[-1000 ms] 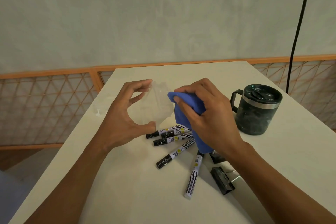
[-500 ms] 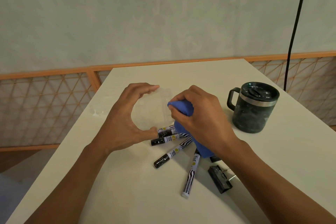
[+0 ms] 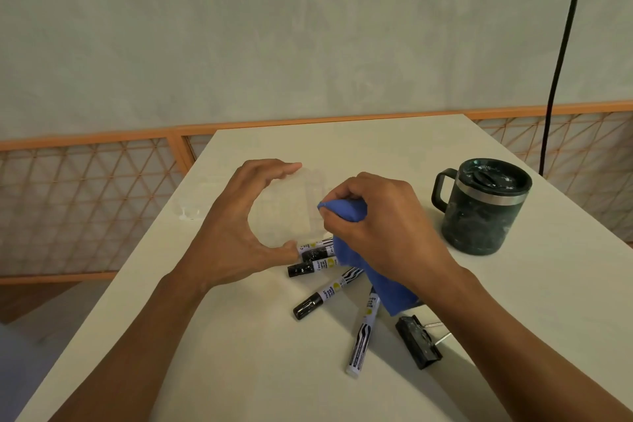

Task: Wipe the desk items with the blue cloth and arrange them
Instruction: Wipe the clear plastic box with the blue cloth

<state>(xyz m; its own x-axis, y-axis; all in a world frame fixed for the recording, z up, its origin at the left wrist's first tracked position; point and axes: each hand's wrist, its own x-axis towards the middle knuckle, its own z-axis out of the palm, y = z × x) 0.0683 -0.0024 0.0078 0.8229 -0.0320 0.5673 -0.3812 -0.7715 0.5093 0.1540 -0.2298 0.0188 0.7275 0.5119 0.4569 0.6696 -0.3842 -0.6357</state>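
Observation:
My left hand (image 3: pixel 236 229) holds a clear plastic container (image 3: pixel 294 209) between thumb and fingertips, just above the white desk (image 3: pixel 239 353). My right hand (image 3: pixel 383 226) grips a bunched blue cloth (image 3: pixel 346 212) and presses its tip against the container's right side. The cloth's tail hangs down over several black-and-white markers (image 3: pixel 363 332) scattered on the desk below my hands. A black binder clip (image 3: pixel 418 341) lies right of the markers, under my right forearm.
A dark green lidded mug (image 3: pixel 483 205) stands at the right, handle pointing left. A faint clear lid-like piece (image 3: pixel 188 212) lies near the desk's left edge. An orange lattice railing (image 3: pixel 85 202) runs behind the desk. A black cable (image 3: pixel 561 55) hangs at the upper right.
My right hand with the cloth has slid down the container's right side and come closer to me. My left hand keeps its hold on the container, lowered slightly.

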